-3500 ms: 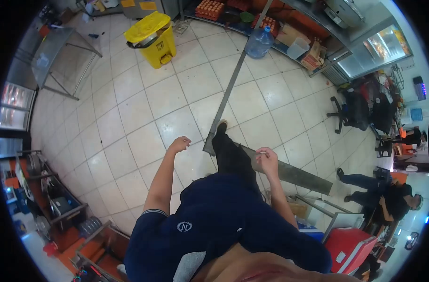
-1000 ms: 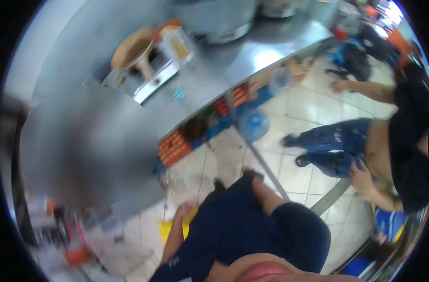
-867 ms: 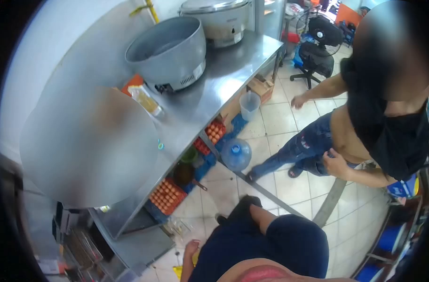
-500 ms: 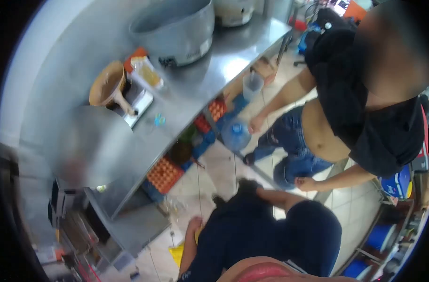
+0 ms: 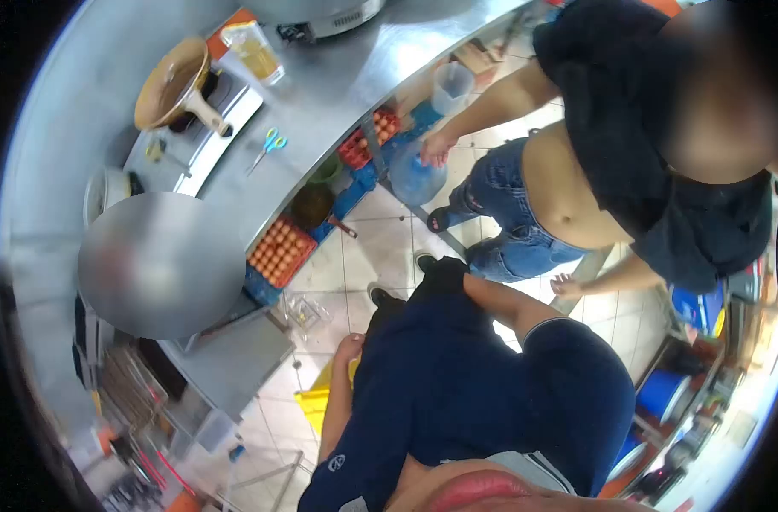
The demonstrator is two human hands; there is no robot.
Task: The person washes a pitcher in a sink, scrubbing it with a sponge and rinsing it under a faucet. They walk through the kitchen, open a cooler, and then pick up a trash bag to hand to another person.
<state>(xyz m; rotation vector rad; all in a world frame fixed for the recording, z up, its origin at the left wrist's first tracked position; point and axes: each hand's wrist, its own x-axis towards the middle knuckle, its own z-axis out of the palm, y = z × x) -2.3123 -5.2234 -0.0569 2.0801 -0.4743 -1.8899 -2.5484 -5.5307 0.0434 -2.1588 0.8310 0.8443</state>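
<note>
Beside the long stainless-steel counter (image 5: 338,102), the left hand (image 5: 350,346) hangs empty, fingers loosely curled, near a yellow bin (image 5: 321,408); the right hand is hidden (state unknowable). Best step slowly around the co-worker's hand (image 5: 566,287).

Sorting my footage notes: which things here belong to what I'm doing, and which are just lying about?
At the hands: left hand, hanging beside the yellow bin; right hand hidden.
Lying about: scissors, pan, egg tray, water bottle, measuring jug.
</note>
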